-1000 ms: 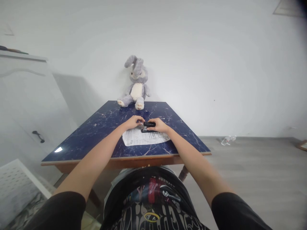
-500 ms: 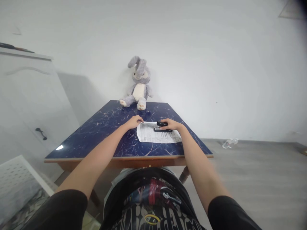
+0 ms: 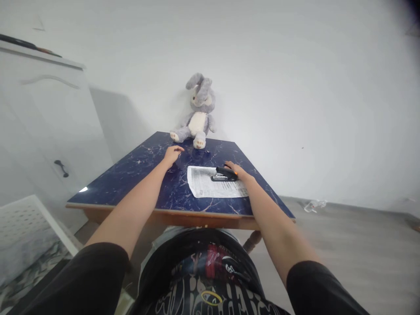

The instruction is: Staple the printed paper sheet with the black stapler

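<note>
A black stapler [image 3: 222, 176] with a small orange part at its rear rests on printed paper [image 3: 206, 188]. My right hand [image 3: 236, 169] is just behind and beside the stapler, fingers stretched out and no longer wrapped over it; its thumb is hidden, and I cannot tell whether it still touches the stapler. My left hand [image 3: 173, 154] is over the blue table left of the paper, apart from it, with its fingers stretched to the right and nothing visible in them.
A grey plush rabbit [image 3: 199, 116] sits at the back of the dark blue marbled table [image 3: 131, 175], against the wall. To the left stand a white cabinet [image 3: 42, 109] and a white perforated basket [image 3: 22, 214]. Clear plastic [image 3: 315, 205] lies on the floor at right.
My left hand has left the paper's upper left corner and moved back and left. My right hand has let go of the stapler, which stays on the paper. The view has shifted slightly.
</note>
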A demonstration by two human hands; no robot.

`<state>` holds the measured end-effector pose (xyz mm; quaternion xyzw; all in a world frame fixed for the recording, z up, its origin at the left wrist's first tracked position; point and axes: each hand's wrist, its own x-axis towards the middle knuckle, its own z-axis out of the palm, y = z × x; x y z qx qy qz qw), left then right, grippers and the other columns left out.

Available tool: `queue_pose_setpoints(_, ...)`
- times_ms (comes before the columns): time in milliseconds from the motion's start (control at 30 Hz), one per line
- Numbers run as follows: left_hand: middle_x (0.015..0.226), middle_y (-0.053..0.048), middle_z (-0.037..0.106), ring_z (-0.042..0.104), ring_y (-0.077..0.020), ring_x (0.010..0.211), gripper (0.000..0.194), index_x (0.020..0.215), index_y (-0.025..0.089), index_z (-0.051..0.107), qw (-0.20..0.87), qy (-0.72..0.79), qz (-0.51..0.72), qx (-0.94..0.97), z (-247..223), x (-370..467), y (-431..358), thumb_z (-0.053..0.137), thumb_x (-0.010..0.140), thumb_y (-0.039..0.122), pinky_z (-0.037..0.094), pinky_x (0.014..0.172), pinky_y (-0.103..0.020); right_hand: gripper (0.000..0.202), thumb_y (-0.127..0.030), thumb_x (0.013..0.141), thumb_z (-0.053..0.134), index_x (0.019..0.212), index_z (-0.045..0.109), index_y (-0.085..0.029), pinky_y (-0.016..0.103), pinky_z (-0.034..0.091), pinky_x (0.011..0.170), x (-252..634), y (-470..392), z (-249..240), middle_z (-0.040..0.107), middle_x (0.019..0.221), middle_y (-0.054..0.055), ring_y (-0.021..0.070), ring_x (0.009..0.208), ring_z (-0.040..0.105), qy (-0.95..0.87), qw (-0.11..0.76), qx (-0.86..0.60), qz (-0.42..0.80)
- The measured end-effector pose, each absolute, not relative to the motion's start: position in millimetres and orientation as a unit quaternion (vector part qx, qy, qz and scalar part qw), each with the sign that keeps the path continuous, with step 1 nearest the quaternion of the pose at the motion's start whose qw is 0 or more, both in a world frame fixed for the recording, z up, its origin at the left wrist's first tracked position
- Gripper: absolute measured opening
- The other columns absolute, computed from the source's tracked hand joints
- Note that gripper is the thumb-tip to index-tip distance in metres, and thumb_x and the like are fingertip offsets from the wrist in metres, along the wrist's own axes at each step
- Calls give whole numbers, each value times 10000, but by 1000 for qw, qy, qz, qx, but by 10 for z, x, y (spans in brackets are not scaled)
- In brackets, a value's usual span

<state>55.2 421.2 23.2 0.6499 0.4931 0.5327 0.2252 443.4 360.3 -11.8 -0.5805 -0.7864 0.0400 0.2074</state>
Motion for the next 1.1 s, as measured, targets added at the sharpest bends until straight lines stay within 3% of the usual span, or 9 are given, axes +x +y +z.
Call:
queue_pose_setpoints(167, 853, -60, 751, 680, -222, 856, 282, 821, 172, 769, 190, 541, 610, 547, 296, 443, 4263, 521, 737, 67, 515, 839, -316, 478, -411, 1068, 487, 1486, 600, -208, 591, 259, 1272, 3877, 3817, -84, 473, 1631, 156, 338, 1547, 398, -809, 162, -561, 63)
queue_pose_setpoints(367, 906, -64, 715, 667, -208, 937, 328, 779, 183, 721, 64, 536, 673, 506, 641, 367, 4232, 461, 700, -1, 493, 940, -314, 468, -287, 1099, 403, 1547, 521, -225, 618, 218, 1274, 2706, 4066, -65, 410, 1676, 125, 291, 1559, 381, -866, 142, -472, 87)
queue_pose_setpoints(533, 899, -49, 719, 673, -199, 877, 301, 816, 178, 692, 126, 585, 670, 440, 725, 351, 4187, 457, 726, 12, 505, 831, -297, 478, -283, 1104, 395, 1568, 484, -208, 614, 130, 1290, 2238, 4055, 3, 340, 1711, 125, 266, 1612, 260, -890, 137, -429, 77)
queue_pose_setpoints(733, 978, -78, 756, 693, -228, 947, 297, 843, 181, 717, 136, 597, 628, 479, 630, 394, 4157, 470, 746, 47, 511, 884, -323, 536, -326, 1109, 353, 1636, 382, -226, 617, 124, 1289, 2488, 3927, 64, 232, 1750, 115, 274, 1639, 156, -895, 119, -428, 42)
queue_pose_setpoints(867, 998, -108, 782, 704, -266, 988, 354, 894, 171, 777, 108, 578, 495, 639, 531, 560, 4108, 464, 775, 57, 520, 938, -365, 564, -323, 1102, 330, 1650, 352, -192, 657, 141, 1278, 2900, 3802, 54, 228, 1747, 141, 309, 1634, 172, -878, 107, -466, 32)
queue_pose_setpoints(1100, 860, -77, 790, 714, -244, 862, 223, 752, 210, 808, 119, 464, 321, 817, 232, 1074, 3911, 618, 823, 116, 531, 900, -326, 531, -358, 1103, 342, 1590, 466, -186, 677, 185, 1264, 3864, 3465, 21, 332, 1707, 172, 342, 1614, 236, -821, 130, -554, 47)
